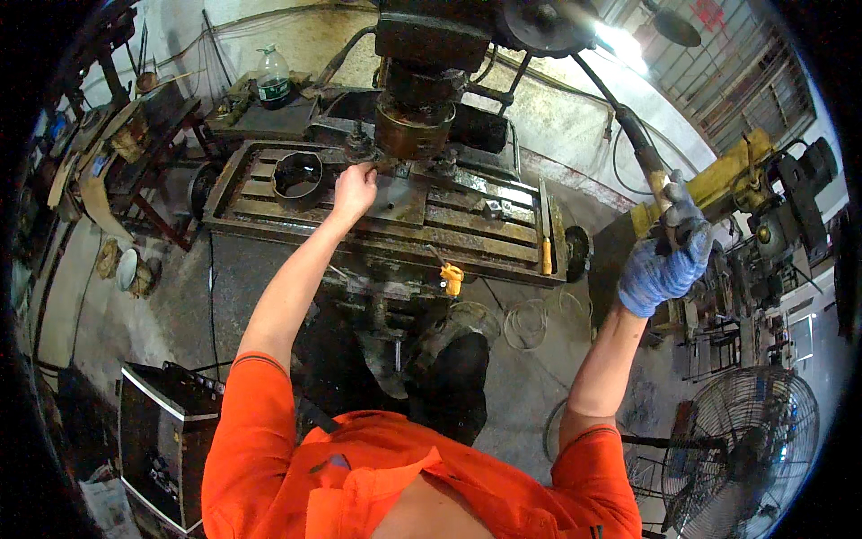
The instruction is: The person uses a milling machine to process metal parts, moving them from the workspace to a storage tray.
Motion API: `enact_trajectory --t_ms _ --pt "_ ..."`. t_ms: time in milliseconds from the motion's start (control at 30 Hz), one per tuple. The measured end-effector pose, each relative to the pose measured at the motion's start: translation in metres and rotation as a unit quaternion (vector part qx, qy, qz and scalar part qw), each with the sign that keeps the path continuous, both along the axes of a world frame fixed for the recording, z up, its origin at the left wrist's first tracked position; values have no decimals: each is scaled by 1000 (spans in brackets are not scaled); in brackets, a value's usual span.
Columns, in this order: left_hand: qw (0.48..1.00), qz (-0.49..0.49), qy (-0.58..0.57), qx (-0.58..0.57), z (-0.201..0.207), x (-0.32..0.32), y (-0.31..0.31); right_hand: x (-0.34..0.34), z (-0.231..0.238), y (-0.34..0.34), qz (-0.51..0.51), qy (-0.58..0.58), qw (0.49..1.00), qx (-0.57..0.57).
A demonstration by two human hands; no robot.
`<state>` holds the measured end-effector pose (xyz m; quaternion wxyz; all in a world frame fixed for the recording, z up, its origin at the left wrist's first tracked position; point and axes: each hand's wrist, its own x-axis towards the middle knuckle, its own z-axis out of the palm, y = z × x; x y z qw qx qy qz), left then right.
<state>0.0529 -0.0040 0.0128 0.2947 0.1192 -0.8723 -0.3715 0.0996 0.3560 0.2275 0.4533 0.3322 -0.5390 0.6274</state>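
My right hand [666, 260], in a blue-grey knitted glove, is raised at the right and wrapped round the end of a long machine lever [639, 144]. The lever slopes down from the head of a drilling or milling machine [417, 45]. My bare left hand [356, 192] is over the slotted metal worktable [476, 235], its fingers closed beside the spindle [413, 126]. What those fingers hold, if anything, is hidden. Just left of this hand stands a round, dark, open can [298, 176] with some liquid in it.
A yellow-handled tool [547, 255] lies at the table's right end, and a yellow switch box [451, 278] hangs at its front edge. A large fan [741, 454] stands at lower right, an open-fronted cabinet [166, 449] at lower left. Behind is a plastic bottle [273, 76].
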Motion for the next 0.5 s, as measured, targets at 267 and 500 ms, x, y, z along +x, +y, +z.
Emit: enact_trajectory --t_ms 267,500 --pt "999 -31 -17 39 5 7 -5 9 -10 -10 -6 -40 999 -29" --pt "982 -100 -56 152 -3 26 -15 4 -23 -2 15 -14 1000 0"
